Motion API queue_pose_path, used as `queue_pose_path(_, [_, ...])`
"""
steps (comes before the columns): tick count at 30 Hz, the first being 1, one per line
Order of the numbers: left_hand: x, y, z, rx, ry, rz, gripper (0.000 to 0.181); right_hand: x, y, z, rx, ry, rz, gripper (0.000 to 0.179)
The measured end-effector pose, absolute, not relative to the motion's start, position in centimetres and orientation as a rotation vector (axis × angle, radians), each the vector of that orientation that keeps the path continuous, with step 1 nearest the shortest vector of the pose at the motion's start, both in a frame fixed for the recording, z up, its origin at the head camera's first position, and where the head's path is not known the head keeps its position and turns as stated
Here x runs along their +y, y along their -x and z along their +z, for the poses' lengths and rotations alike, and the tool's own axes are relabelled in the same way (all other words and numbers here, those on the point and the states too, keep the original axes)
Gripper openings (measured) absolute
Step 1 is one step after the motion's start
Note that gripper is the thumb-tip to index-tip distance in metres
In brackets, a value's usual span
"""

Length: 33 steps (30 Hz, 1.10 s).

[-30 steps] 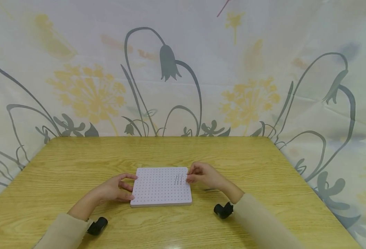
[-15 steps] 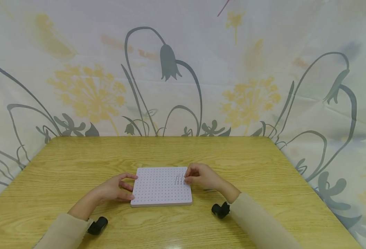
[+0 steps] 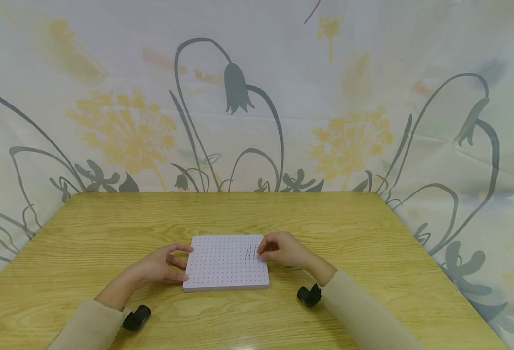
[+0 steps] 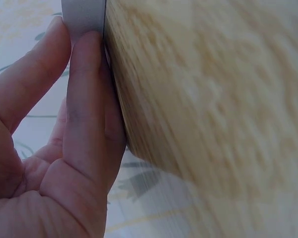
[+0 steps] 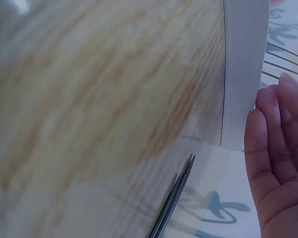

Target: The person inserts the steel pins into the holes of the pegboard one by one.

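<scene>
A white pegboard (image 3: 221, 272) with rows of small holes lies on the wooden table. My left hand (image 3: 158, 265) steadies its left edge, thumb and fingers apart; in the left wrist view, nearly straight fingers (image 4: 84, 94) touch the board's side. Several thin dark metal rods (image 3: 250, 252) stand in holes at the board's right side. Just right of them, my right hand (image 3: 289, 250) pinches what looks like another thin rod at the board, mostly hidden by the fingertips. In the right wrist view, standing rods (image 5: 288, 60) project from the board beside the right thumb.
A few pointed dark rods (image 5: 173, 198) lie on the table under the right hand. The wooden table (image 3: 151, 218) reaches back to a flower-printed cloth backdrop (image 3: 257, 121). Black wrist cameras (image 3: 137, 318) are strapped to both wrists.
My right hand has moved slightly left and toward me, from the board's right edge to beside the standing rods. The left hand and board stay put.
</scene>
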State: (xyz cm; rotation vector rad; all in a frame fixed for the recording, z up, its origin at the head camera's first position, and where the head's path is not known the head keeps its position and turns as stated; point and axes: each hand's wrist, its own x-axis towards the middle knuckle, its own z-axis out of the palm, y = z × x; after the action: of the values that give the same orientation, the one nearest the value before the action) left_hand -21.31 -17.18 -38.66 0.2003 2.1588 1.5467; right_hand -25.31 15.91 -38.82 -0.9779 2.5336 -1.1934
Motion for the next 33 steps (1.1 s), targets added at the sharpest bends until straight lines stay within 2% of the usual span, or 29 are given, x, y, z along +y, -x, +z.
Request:
queue_pose_path(15, [-17.3,21.3,-38.6,2.161,-0.221,1.531,0.069,17.9,24.7,-38.8,2.512,0.941,-1.212,0.016])
queue_pose_path(33, [-17.4,21.3,-38.6,2.138,-0.262,1.537,0.069,21.2,24.0,-39.1,2.525,0.885,-1.22,0.016])
